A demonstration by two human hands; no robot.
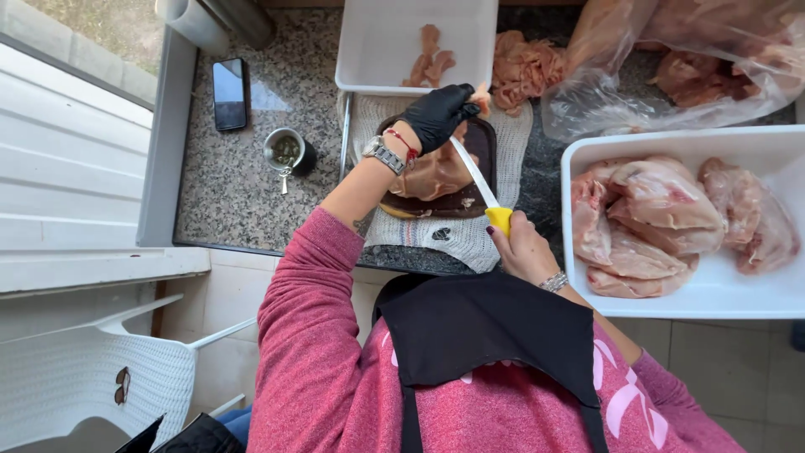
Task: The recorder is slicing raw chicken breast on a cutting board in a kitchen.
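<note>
My left hand (438, 114), in a black glove, presses down on a raw chicken piece (433, 174) lying on a dark cutting board (476, 195). My right hand (521, 246) is bare and grips the yellow handle of a knife (485, 190). Its white blade runs up along the right side of the chicken piece toward the gloved fingers. The board rests on a white cloth (457, 239) on the speckled stone counter (235, 180).
A white tray (381, 42) behind the board holds a few cut strips. A larger white tray (729, 289) at right holds several raw chicken pieces. A clear bag of chicken (671, 59), a heap of cut meat (524, 71), a phone (229, 93), a metal cup (288, 152) and a white chair (84, 377) are around.
</note>
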